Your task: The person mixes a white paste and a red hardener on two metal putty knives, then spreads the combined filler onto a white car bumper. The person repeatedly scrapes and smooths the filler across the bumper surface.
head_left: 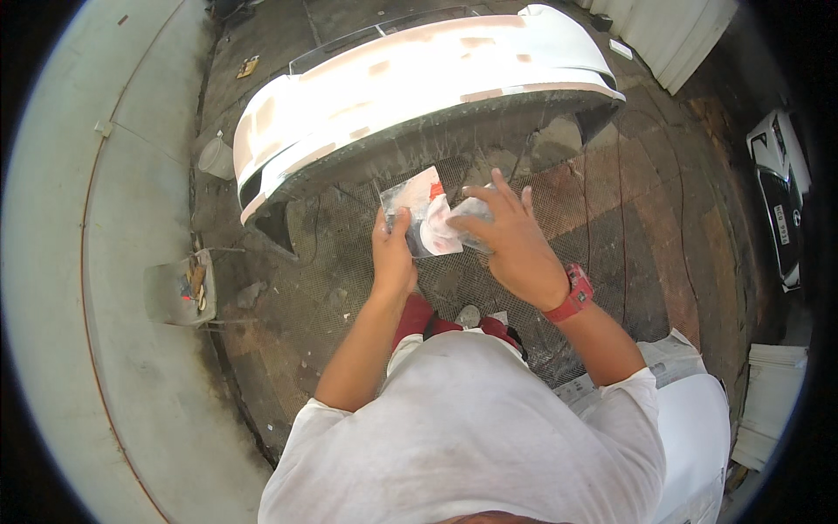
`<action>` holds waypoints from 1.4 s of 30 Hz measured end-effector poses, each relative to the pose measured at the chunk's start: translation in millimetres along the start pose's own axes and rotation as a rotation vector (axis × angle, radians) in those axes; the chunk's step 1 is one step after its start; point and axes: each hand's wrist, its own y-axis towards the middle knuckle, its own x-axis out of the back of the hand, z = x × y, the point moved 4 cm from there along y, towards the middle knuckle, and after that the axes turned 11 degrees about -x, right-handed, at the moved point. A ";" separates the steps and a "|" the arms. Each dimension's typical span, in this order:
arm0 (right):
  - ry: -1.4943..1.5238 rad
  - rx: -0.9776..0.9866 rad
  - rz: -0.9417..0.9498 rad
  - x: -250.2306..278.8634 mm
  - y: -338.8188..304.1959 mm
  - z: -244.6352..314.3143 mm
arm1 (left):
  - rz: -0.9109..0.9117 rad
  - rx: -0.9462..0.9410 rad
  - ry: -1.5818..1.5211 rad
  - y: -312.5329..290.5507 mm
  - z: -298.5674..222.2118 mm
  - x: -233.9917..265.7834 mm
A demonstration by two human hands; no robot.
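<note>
Between a pale wall and a white car front, a person in a white T-shirt works with both bare hands above a mesh-patterned floor. The left hand grasps a flat plate by its lower left edge, thumb on top. The plate is tilted and raised in front of the body, its far corner pointing toward the bumper; a smear of pinkish-white paste covers its right part, reaching the near edge. The right hand, a red watch at its wrist, pinches a translucent piece between thumb and bent forefinger just beside the plate's right edge, the other fingers lifted and spread. Whether piece and paste touch cannot be told. Beyond, a white bumper with pinkish patches curves across the view, its dark lower edge apart from both hands, a band of floor showing between. More floor opens to the right, crossed by thin cables. Along the left wall stand a bucket and a chair bearing small items; at lower right, a white panel lies close to the person's side.
</note>
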 end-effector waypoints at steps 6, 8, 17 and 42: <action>0.067 -0.182 0.107 -52.5 -24.4 -33.1 | 0.010 0.009 -0.158 -4.0 -12.1 -12.3; -0.151 -0.164 0.043 -46.1 -17.3 -43.4 | 0.005 0.016 -0.127 -8.6 -17.5 -9.5; -0.124 0.083 -0.083 -32.2 -18.9 15.7 | 0.154 -0.195 0.336 -5.8 -20.2 -8.5; 1.621 -0.499 0.159 -44.3 -16.4 -16.1 | -0.027 -0.031 -0.075 -2.2 -21.3 2.9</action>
